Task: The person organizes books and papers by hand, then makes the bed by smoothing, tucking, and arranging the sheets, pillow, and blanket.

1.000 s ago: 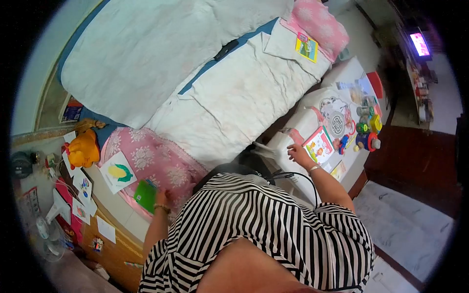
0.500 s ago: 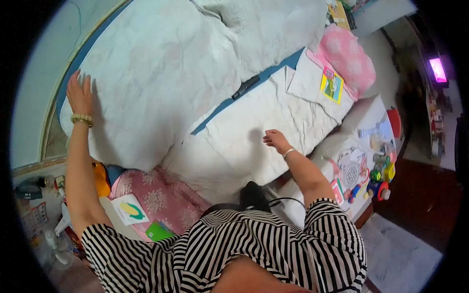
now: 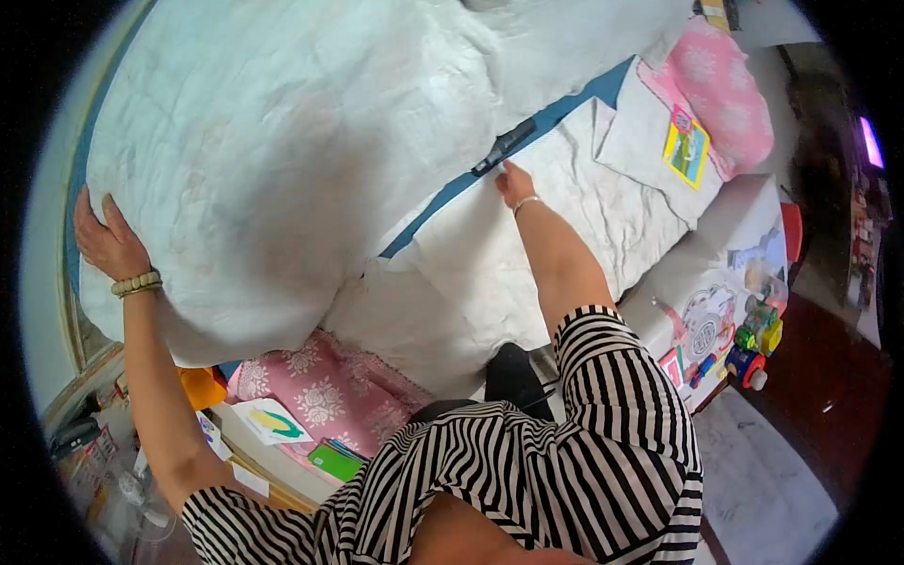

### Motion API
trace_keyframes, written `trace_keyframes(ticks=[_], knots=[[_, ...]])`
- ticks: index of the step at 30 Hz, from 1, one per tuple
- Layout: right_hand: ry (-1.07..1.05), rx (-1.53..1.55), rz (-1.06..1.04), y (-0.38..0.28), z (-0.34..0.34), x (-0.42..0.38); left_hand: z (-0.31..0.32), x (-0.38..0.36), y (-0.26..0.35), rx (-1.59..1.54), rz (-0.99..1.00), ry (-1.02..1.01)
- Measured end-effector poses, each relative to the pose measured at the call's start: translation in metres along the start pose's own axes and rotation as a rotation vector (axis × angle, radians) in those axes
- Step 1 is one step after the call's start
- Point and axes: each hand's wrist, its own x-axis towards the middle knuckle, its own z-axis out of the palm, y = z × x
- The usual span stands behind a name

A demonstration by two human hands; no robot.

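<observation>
A large white quilt (image 3: pixel 226 113) spreads over the bed, and a second white padded piece (image 3: pixel 471 250) lies nearer me. My left hand (image 3: pixel 108 240) rests at the quilt's far left edge, thumb and fingers apart, a beaded bracelet on its wrist. Between the two white layers runs a strip of blue sheet (image 3: pixel 424 215), on which lies a long black object (image 3: pixel 504 147) of a kind the view does not show. My right hand (image 3: pixel 514 185) is at the lower end of that object, over the near layer's edge, its fingers partly bent and apart.
A pink pillow (image 3: pixel 720 80) and a yellow-bordered picture card (image 3: pixel 686 149) lie at the upper right. On the right-hand table (image 3: pixel 650 315) stand bottles and small toys. Pink patterned cloth (image 3: pixel 320 386), a corn card (image 3: pixel 273 422) and a green item (image 3: pixel 336 461) lie lower left.
My right hand has moved up and away from me to the black object. My left hand has slid slightly down the quilt's left edge, and the view has shifted.
</observation>
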Motion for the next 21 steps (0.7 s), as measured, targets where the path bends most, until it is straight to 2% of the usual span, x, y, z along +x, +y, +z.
trace_keyframes(ticks=[2,3,5,6,8,9,10,12,13,14,16,17,18,20,21], knots=[[0.196,0.055,-0.06,-0.007,0.02,0.012,-0.001,0.0,-0.002,-0.036,-0.02,-0.005],[0.207,0.045,-0.049,-0.007,0.03,0.028,0.009,0.0,-0.005,-0.039,-0.023,-0.022],[0.686,-0.572,-0.24,-0.008,0.052,0.049,0.01,-0.002,-0.012,-0.036,0.027,-0.003],[0.689,-0.577,-0.239,-0.012,0.061,0.043,0.008,-0.003,-0.014,-0.038,0.022,-0.007],[0.793,-0.647,0.066,-0.04,0.092,0.02,0.01,-0.003,-0.016,-0.073,0.029,-0.024],[0.865,-0.62,0.127,-0.046,0.104,0.013,0.01,-0.002,-0.011,-0.01,0.034,-0.014],[0.857,-0.624,0.138,-0.039,0.104,0.023,0.011,-0.002,-0.01,-0.003,0.041,-0.023],[1.071,-0.66,0.061,-0.031,0.105,0.029,0.01,0.0,-0.01,-0.065,0.052,-0.012],[1.101,-0.795,0.006,-0.031,0.106,0.023,0.008,0.001,-0.009,-0.063,0.058,-0.018],[1.103,-0.794,0.012,-0.029,0.101,0.013,0.007,0.002,-0.007,-0.051,0.074,-0.02],[0.832,-1.012,-0.124,-0.037,0.09,-0.017,0.007,0.006,-0.003,-0.054,0.091,-0.006],[0.743,-1.001,-0.211,-0.027,0.072,-0.015,0.008,0.002,-0.007,-0.028,0.057,-0.019],[0.581,-0.914,-0.316,-0.013,0.041,-0.001,0.01,0.0,-0.01,-0.013,0.026,-0.034],[0.343,-0.721,-0.404,-0.014,0.005,-0.028,0.025,-0.008,-0.045,0.039,0.1,-0.001],[0.179,-0.477,-0.245,-0.022,-0.014,-0.051,0.028,-0.01,-0.051,0.06,0.085,0.004]])
